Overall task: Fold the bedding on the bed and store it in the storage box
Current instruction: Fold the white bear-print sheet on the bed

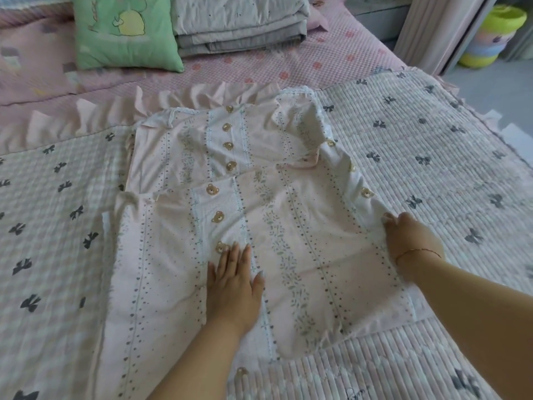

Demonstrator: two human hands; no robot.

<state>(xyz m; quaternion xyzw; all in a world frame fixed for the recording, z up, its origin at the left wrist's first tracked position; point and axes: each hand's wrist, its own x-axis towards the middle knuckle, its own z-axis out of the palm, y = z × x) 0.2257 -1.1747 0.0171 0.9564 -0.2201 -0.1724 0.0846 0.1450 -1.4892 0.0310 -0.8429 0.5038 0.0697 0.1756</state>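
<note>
— What does the bed look like?

— Pink dotted sheet [288,62] covers the far part of the bed. Nearer lies a quilted, ribbed blanket [432,157] printed with dark bows, with a pink ruffle along its far edge. A green cartoon cushion [124,30] and a stack of folded grey quilts [239,24] sit at the far end, just beside each other.

— And the piece being folded?

— A pale pink pillowcase [302,226] with bear-face buttons and leafy stripes lies spread on the bow blanket, partly folded over itself.

— Where are the hands?

— The left hand [233,287] presses flat on the middle of the fabric, fingers straight. The right hand [409,238], a thin bracelet at its wrist, curls over the pillowcase's right edge, gripping it.

— Anything else?

— Stacked coloured plastic tubs [490,36] stand on the floor, far right.
</note>
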